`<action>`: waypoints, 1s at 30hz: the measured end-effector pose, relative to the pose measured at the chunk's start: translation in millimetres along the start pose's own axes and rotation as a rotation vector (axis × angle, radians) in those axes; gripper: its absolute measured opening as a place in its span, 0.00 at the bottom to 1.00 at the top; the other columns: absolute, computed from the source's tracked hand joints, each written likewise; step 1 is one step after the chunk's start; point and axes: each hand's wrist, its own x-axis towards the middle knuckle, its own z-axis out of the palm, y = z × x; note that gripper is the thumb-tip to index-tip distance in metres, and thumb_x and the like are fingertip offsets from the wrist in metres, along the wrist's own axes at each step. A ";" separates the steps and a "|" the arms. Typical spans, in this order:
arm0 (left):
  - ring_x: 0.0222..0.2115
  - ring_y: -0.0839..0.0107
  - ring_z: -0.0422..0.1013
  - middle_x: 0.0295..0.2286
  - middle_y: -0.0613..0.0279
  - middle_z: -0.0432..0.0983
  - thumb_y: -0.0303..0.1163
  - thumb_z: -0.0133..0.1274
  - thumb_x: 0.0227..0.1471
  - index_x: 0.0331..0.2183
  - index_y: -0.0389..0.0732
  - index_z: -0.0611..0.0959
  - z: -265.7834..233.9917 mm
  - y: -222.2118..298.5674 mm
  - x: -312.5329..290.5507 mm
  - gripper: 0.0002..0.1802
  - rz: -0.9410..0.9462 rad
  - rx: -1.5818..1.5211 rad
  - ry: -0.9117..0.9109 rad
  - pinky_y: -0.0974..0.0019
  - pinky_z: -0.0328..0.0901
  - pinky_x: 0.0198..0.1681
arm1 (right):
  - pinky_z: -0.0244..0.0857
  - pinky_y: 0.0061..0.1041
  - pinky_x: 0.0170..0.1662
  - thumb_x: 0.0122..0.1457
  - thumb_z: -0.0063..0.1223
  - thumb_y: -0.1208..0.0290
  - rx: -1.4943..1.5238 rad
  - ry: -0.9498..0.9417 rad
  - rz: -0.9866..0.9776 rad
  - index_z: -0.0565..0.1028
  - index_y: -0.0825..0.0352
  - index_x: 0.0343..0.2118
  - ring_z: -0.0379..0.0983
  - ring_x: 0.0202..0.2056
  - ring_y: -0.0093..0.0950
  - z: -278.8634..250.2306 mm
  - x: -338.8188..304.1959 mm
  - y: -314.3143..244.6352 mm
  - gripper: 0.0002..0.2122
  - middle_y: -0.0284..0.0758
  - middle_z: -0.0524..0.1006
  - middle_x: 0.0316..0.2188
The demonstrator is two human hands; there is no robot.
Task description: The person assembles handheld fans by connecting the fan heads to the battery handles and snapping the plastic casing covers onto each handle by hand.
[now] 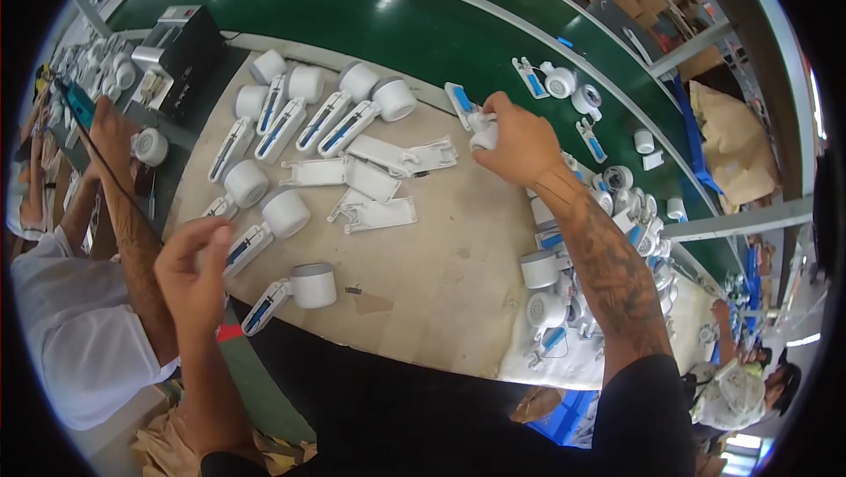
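My right hand is closed on a white handheld fan at the far edge of the table; its handle lies uncovered with a blue battery showing. Above the left of the table, my left hand is raised, fingers loosely bent and nothing visible in them. Close to it lies a fan with an open handle, and another fan rests nearer to me. Several more open-handled fans stand in a row at the far left. Loose white handle covers lie in a pile mid-table.
Many fan parts are heaped at the right, under my right forearm. A green conveyor belt runs behind the table, carrying some fans. On the left, a co-worker's arm holds a teal tool beside a black machine.
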 end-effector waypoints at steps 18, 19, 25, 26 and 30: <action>0.41 0.50 0.78 0.40 0.45 0.78 0.59 0.31 0.65 0.57 0.31 0.69 185.5 71.3 -41.3 0.40 -0.552 -1.373 -1.198 0.55 0.72 0.47 | 0.65 0.25 0.53 0.42 0.72 0.82 1.142 -0.104 -0.233 0.67 0.69 0.53 0.71 0.48 0.23 -127.5 -144.2 -12.9 0.33 0.33 0.74 0.45; 0.41 0.50 0.78 0.40 0.45 0.78 0.59 0.31 0.65 0.57 0.31 0.69 181.8 76.0 -44.2 0.40 -0.556 -1.367 -1.206 0.55 0.72 0.47 | 0.65 0.25 0.53 0.43 0.72 0.81 1.165 -0.082 -0.204 0.68 0.69 0.53 0.72 0.47 0.23 -125.5 -148.9 -10.5 0.32 0.33 0.75 0.44; 0.39 0.57 0.79 0.42 0.46 0.79 0.27 0.48 0.59 0.51 0.29 0.75 168.5 117.7 -50.9 0.19 -0.288 -0.830 -0.946 0.55 0.77 0.41 | 0.65 0.26 0.53 0.48 0.71 0.77 1.254 -0.041 -0.276 0.68 0.71 0.54 0.73 0.47 0.23 -118.5 -153.2 -13.0 0.30 0.35 0.78 0.44; 0.39 0.57 0.79 0.42 0.46 0.79 0.27 0.48 0.59 0.51 0.29 0.75 166.1 119.7 -52.6 0.19 -0.285 -0.824 -0.946 0.55 0.77 0.41 | 0.65 0.26 0.54 0.49 0.71 0.76 1.268 -0.052 -0.290 0.68 0.71 0.54 0.73 0.47 0.24 -118.5 -152.7 -15.7 0.30 0.35 0.78 0.44; 0.36 0.63 0.79 0.38 0.49 0.80 0.24 0.53 0.56 0.43 0.29 0.79 159.1 134.2 -62.7 0.13 -0.289 -0.814 -0.899 0.61 0.77 0.38 | 0.66 0.25 0.52 0.47 0.71 0.64 1.223 -0.077 -0.279 0.68 0.72 0.55 0.73 0.47 0.24 -123.2 -156.4 -24.6 0.33 0.36 0.77 0.45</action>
